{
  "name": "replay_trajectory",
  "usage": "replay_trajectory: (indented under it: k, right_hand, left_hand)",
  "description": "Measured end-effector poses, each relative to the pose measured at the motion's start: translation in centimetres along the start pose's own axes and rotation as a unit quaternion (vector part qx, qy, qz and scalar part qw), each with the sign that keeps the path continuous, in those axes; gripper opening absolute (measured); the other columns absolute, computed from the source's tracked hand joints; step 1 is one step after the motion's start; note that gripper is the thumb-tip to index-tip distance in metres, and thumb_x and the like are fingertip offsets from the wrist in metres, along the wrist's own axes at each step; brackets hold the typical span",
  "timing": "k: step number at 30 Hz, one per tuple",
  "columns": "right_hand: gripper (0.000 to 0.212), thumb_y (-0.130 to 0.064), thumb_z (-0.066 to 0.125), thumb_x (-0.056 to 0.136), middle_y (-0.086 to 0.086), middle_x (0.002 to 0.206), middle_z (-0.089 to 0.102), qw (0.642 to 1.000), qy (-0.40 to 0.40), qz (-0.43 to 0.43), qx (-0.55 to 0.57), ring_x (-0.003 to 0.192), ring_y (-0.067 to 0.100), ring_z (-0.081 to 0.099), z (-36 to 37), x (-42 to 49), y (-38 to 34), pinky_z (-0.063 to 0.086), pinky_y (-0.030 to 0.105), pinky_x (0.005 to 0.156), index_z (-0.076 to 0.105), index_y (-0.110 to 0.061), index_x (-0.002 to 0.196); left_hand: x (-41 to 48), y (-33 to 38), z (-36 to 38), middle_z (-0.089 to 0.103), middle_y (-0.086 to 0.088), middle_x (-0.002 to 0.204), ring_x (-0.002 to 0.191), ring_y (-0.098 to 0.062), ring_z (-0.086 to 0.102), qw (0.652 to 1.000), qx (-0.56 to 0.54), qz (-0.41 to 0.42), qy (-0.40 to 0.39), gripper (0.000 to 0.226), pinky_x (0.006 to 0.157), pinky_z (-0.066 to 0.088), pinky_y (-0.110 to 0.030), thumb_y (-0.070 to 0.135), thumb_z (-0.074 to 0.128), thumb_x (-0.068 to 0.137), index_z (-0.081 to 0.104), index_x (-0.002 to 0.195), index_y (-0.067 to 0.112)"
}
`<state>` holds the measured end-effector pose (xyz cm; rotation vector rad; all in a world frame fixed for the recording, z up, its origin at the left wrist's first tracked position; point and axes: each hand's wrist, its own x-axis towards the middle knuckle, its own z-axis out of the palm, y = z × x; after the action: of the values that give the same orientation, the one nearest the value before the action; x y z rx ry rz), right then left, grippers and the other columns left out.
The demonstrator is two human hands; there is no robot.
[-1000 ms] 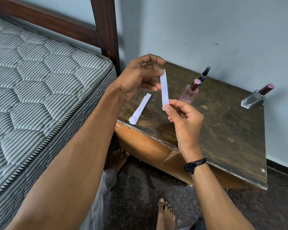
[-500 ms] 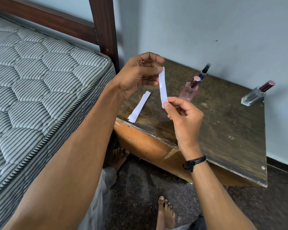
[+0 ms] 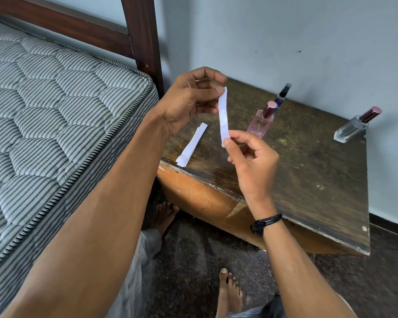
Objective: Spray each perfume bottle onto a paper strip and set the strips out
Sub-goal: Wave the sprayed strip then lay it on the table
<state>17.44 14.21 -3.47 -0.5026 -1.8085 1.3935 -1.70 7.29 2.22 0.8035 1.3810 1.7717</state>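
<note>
- Pinching is seen at both ends of the strip point(image 3: 223, 115): the top is held between thumb and forefinger of the left hand point(image 3: 189, 104), and the bottom is nipped by the fingers point(image 3: 226, 142) of the right hand point(image 3: 253, 161). The remaining fingers of both hands are loosely curled.
- Little has been altered in the last second. The strip, straight then, is now slightly bowed, and both hands have been kept above the near-left part of the bench point(image 3: 308, 180).
- No bottle has been lifted, so spraying is judged not yet begun.
- The strip is thin white paper, narrow and limp, and is likely to be creased easily.
- Spare strips point(image 3: 192, 145) are laid in a flat pile by the bench's left edge.
- A flat pink bottle point(image 3: 260, 125) of glass with a rose metallic cap is stood just beyond the strip, with a slim dark bottle point(image 3: 283, 95) behind it.
- A squarish clear bottle point(image 3: 352, 129) is set well apart, near the wall.
- The bench top is dark, worn, scuffed wood; a quilted striped mattress point(image 3: 55, 111) is seen beside it.
</note>
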Motion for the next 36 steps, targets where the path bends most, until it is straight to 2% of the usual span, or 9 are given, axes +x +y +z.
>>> replay_trajectory:
  k: [2,5,8,12,15,20,25,32,36]
  right_hand:
    - [0.014,-0.009,0.076,0.093,-0.004,0.088,0.079,1.0,-0.006,0.02,0.02,0.064,0.009,0.066,-0.1,0.2,0.1,0.054,0.02,0.06,0.078,-0.016,0.105]
    - [0.015,-0.01,0.076,0.093,-0.001,0.088,0.08,0.998,-0.006,0.053,0.042,0.062,0.011,0.065,-0.2,0.4,0.4,0.054,0.023,0.06,0.079,-0.014,0.107]
    - [0.015,-0.009,0.076,0.092,0.0,0.088,0.08,0.997,-0.007,0.056,0.057,0.066,0.006,0.067,-0.2,0.5,0.5,0.052,0.019,0.06,0.079,-0.015,0.107]
    - [0.017,-0.007,0.075,0.092,0.001,0.09,0.081,0.996,-0.015,0.061,0.065,0.071,0.004,0.07,-0.1,0.5,0.6,0.052,0.018,0.059,0.078,-0.007,0.109]
    - [0.016,-0.007,0.075,0.093,0.001,0.09,0.081,0.995,-0.028,0.074,0.067,0.07,0.004,0.07,0.0,0.5,0.6,0.052,0.018,0.059,0.077,-0.012,0.108]
    - [0.014,-0.01,0.076,0.093,0.001,0.088,0.081,0.993,-0.031,0.105,0.049,0.061,0.014,0.068,-0.2,0.7,0.7,0.054,0.023,0.057,0.076,-0.015,0.106]
    - [0.015,-0.008,0.077,0.092,0.002,0.088,0.081,0.99,-0.028,0.129,0.053,0.063,0.019,0.072,-0.2,0.8,0.6,0.056,0.025,0.057,0.073,-0.013,0.106]
    - [0.012,-0.007,0.076,0.093,0.001,0.088,0.081,0.987,-0.037,0.149,0.045,0.067,0.023,0.076,-0.1,0.7,0.5,0.056,0.024,0.055,0.069,-0.014,0.098]
    - [0.009,-0.008,0.076,0.093,0.001,0.088,0.081,0.987,-0.044,0.15,0.033,0.068,0.024,0.077,0.0,0.7,0.4,0.057,0.025,0.054,0.068,-0.014,0.096]
  left_hand:
    - [0.1,0.1,0.0,0.069,-0.005,0.087,0.068,-0.019,0.064,1.0,0.005,0.006,0.019,0.019,0.064,0.056,-0.029,0.002,0.072,0.087,0.066,0.103,0.011]
    - [0.2,0.1,-0.1,0.072,-0.006,0.084,0.065,-0.019,0.067,0.999,0.01,0.015,0.041,0.021,0.062,0.056,-0.029,0.004,0.076,0.084,0.067,0.101,0.01]
    - [0.2,0.1,0.0,0.075,-0.006,0.083,0.064,-0.019,0.069,0.998,0.02,0.022,0.051,0.021,0.061,0.057,-0.029,0.005,0.078,0.083,0.067,0.099,0.01]
    - [0.2,0.1,0.0,0.074,-0.008,0.082,0.065,-0.02,0.069,0.997,0.026,0.029,0.063,0.022,0.062,0.056,-0.029,0.006,0.081,0.081,0.067,0.097,0.011]
    - [0.2,0.0,0.1,0.073,-0.01,0.081,0.067,-0.021,0.068,0.997,0.03,0.042,0.065,0.022,0.064,0.057,-0.03,0.004,0.082,0.08,0.067,0.096,0.01]
    - [0.3,-0.1,0.2,0.075,-0.008,0.082,0.075,-0.024,0.071,0.996,0.052,0.051,0.054,0.023,0.072,0.06,-0.035,0.002,0.082,0.08,0.067,0.097,0.008]
    - [0.4,-0.4,0.3,0.074,-0.004,0.081,0.084,-0.024,0.069,0.995,0.073,0.05,0.044,0.024,0.079,0.06,-0.037,-0.002,0.08,0.079,0.067,0.097,0.007]
    - [0.8,-1.0,0.6,0.073,-0.011,0.086,0.087,-0.026,0.07,0.99,0.113,0.032,0.077,0.019,0.078,0.061,-0.032,-0.005,0.08,0.079,0.07,0.09,0.007]
    - [0.9,-1.2,0.8,0.073,-0.015,0.088,0.081,-0.02,0.071,0.989,0.122,0.025,0.086,0.017,0.072,0.059,-0.027,-0.004,0.08,0.079,0.07,0.089,0.006]
